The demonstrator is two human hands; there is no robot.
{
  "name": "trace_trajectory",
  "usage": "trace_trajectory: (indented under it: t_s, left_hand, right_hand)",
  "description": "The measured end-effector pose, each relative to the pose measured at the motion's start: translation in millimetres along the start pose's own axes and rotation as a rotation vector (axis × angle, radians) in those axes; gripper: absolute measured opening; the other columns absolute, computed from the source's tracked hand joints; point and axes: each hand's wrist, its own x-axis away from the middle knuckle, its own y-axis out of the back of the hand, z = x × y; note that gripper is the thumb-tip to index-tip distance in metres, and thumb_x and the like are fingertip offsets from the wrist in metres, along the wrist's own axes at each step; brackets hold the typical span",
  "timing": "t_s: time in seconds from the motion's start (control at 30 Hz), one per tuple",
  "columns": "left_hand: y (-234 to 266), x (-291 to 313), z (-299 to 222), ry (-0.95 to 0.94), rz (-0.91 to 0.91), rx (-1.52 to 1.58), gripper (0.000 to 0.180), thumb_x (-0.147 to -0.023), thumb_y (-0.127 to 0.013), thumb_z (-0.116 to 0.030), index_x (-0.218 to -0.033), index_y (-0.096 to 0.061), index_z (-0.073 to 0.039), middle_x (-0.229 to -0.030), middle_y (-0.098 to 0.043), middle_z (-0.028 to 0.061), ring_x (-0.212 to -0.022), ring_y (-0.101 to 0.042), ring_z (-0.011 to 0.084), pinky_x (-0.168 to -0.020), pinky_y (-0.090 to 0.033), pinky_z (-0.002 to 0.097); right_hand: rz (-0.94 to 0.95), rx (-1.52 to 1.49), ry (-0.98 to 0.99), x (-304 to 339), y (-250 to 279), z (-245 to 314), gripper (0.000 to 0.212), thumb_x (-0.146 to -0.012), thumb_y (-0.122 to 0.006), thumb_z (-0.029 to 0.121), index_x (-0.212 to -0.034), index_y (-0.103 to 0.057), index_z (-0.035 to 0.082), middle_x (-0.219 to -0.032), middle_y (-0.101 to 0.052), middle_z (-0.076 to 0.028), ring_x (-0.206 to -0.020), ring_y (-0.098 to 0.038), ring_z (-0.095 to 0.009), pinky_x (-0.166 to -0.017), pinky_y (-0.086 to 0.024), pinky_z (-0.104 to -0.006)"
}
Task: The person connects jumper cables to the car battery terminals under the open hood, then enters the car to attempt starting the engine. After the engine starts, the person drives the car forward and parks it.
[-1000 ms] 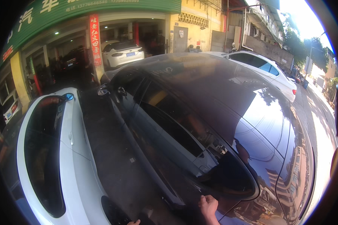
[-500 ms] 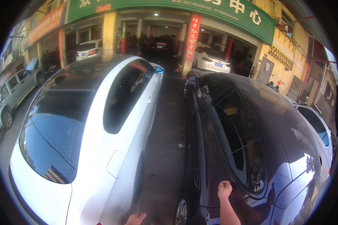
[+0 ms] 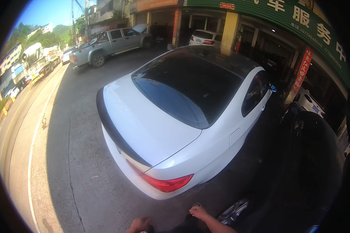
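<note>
My left hand (image 3: 139,225) is at the lower edge, smeared by motion, so its fingers cannot be read. To its right, my right hand (image 3: 198,211) is loosely curled, with nothing seen in it. Both hands hang in the air, apart from the cars. Ahead of them stands a white car (image 3: 147,128) with a black roof, a dark rear window, a black spoiler (image 3: 118,138) on its boot lid and a red tail light (image 3: 168,183). A dark car (image 3: 307,167) in deep shade is to the right, with a silver wheel (image 3: 234,211) near my right hand.
A grey pickup (image 3: 112,44) with its bonnet raised is parked at the back left. Garage bays with yellow pillars (image 3: 230,31) lie behind, a white car (image 3: 206,37) at one of them. At far left a truck (image 3: 39,60) is on the sunlit road (image 3: 17,155).
My view has swung left, bringing the road and the white car's rear into sight. Both hands appear lower against the ground, and my right hand is no longer in front of the dark car's side.
</note>
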Motion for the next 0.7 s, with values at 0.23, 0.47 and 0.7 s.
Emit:
trace_trajectory:
  t_s: [0.23,0.47,0.7]
  left_hand:
    - [108,200,198,0.494,-0.304,0.168,0.061,-0.109,-0.06,-0.049,-0.132,-0.071,0.006,-0.135,-0.072,0.03,-0.133,-0.065,0.0434,-0.113,-0.051,0.048]
    - [135,250,275,0.751,-0.444,0.435,0.054,-0.109,-0.057,-0.045,-0.13,-0.073,0.002,-0.126,-0.076,0.0278,-0.115,-0.072,0.04,-0.099,-0.054,0.05]
    - [254,172,335,0.874,-0.514,0.638,0.051,-0.109,-0.057,-0.043,-0.127,-0.074,0.001,-0.121,-0.077,0.0263,-0.107,-0.073,0.0369,-0.093,-0.055,0.0504]
  right_hand:
    - [0.721,0.757,0.591,-6,-226,227,0.054,-0.102,-0.069,0.055,-0.127,-0.076,0.007,-0.119,-0.079,-0.016,-0.112,-0.075,-0.031,-0.1,-0.056,-0.0436]
    - [0.822,0.727,0.508,-90,-346,341,0.06,-0.101,-0.069,0.061,-0.119,-0.079,0.004,-0.113,-0.08,-0.017,-0.108,-0.075,-0.031,-0.095,-0.057,-0.0455]
    - [1.287,0.926,0.733,-249,-557,444,0.068,-0.105,-0.063,0.063,-0.121,-0.08,-0.001,-0.107,-0.08,-0.019,-0.109,-0.074,-0.032,-0.099,-0.055,-0.044]
